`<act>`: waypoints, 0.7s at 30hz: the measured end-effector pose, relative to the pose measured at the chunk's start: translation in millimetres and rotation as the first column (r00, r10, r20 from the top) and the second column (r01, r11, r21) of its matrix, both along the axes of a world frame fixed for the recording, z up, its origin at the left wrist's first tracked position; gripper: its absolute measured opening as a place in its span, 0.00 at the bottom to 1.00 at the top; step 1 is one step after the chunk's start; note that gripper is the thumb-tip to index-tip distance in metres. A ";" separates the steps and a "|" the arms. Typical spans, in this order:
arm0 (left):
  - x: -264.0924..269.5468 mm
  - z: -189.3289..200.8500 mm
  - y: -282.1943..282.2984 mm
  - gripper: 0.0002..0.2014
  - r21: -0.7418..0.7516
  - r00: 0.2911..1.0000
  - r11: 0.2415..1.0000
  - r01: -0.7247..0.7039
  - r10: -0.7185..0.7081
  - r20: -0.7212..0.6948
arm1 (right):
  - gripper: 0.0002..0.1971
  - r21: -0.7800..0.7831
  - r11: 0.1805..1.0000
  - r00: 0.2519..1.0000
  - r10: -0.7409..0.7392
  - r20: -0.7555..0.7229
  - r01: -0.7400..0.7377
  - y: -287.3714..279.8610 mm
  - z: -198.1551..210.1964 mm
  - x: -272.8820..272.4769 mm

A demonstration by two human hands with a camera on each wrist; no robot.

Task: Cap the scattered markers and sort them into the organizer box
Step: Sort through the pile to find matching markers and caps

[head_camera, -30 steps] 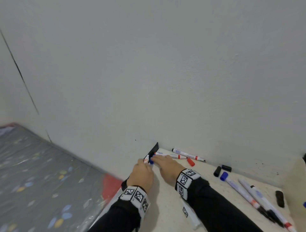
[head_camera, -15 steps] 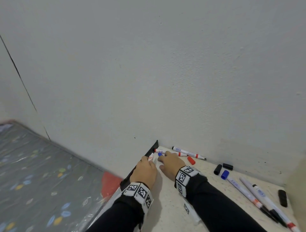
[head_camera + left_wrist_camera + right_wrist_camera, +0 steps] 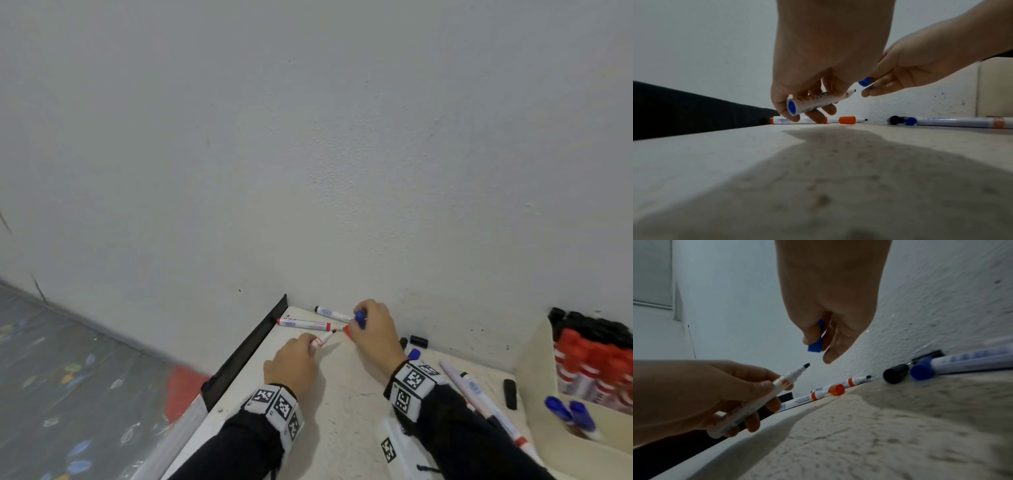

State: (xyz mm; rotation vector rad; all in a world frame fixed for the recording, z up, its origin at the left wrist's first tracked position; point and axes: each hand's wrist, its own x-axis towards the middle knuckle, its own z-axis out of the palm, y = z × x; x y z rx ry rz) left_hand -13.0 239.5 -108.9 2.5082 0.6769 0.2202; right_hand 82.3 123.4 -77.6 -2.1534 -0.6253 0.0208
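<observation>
Left hand (image 3: 701,395) grasps an uncapped marker (image 3: 764,395); right hand (image 3: 830,308) pinches a blue cap (image 3: 815,346) just above its tip.

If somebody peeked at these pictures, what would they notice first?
Probably the two hands near the wall: the left hand grips an uncapped marker, and the right hand pinches a blue cap just above its tip. Next, the box on the right, packed with red-capped markers.
</observation>
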 end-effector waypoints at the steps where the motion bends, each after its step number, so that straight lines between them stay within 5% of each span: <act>1: 2.1 -0.7 -6.4 0.15 -0.004 1.000 1.000 0.012 -0.011 0.009 | 0.07 0.057 0.998 1.000 -0.012 -0.017 0.013 -8.9 1.7 -0.6; 6: 11.3 3.1 -35.2 0.15 -0.018 0.983 0.988 0.154 -0.152 0.100 | 0.12 0.137 0.991 0.989 0.016 -0.147 0.004 -44.1 -1.7 -6.4; 11: 21.2 3.9 -53.5 0.14 -0.068 0.950 0.953 0.295 -0.285 0.127 | 0.05 0.140 0.989 0.971 -0.005 -0.237 0.040 -68.1 -6.4 -9.8; 17: 22.5 9.6 -64.6 0.12 -0.025 0.893 0.907 0.421 -0.410 0.183 | 0.19 0.157 0.979 0.980 -0.103 -0.171 0.130 -80.2 -4.2 -19.4; 21: 22.6 10.9 -63.8 0.17 -0.307 0.871 0.819 0.484 -0.415 0.265 | 0.18 0.237 0.968 0.982 -0.038 -0.184 0.082 -75.5 -2.7 -23.9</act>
